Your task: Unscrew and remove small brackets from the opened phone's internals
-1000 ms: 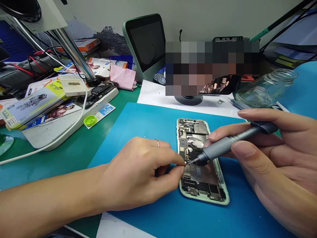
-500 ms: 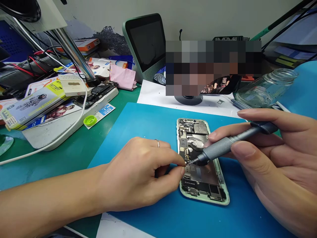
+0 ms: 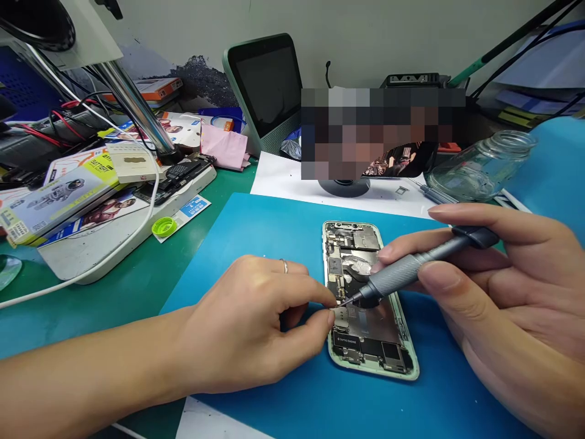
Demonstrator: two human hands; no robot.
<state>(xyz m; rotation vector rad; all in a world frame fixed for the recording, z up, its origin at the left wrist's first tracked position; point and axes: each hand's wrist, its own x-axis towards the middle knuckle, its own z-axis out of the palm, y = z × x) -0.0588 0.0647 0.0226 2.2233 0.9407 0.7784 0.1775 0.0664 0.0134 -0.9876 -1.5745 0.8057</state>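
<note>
An opened phone (image 3: 372, 329) with a pale green frame lies on the blue mat (image 3: 283, 228), its inner boards and connectors bare. My right hand (image 3: 498, 286) grips a grey metal screwdriver (image 3: 397, 274) at a slant, and its thin tip reaches the phone's left edge, about midway down. At that same spot my left hand (image 3: 269, 317), wearing a ring, pinches thumb and forefinger close to the tip. Whatever those fingertips hold, if anything, is too small to make out.
At the left, boxes (image 3: 64, 192) and phone parts (image 3: 183, 177) lie on a white power strip (image 3: 91, 250) beside a lamp post (image 3: 141, 110). Behind the mat stand a screen device (image 3: 265, 85) and a tilted glass jar (image 3: 479, 167). A green cap (image 3: 163, 227) lies left.
The whole view has shifted slightly. Both hands and the screwdriver keep nearly the same place against the phone.
</note>
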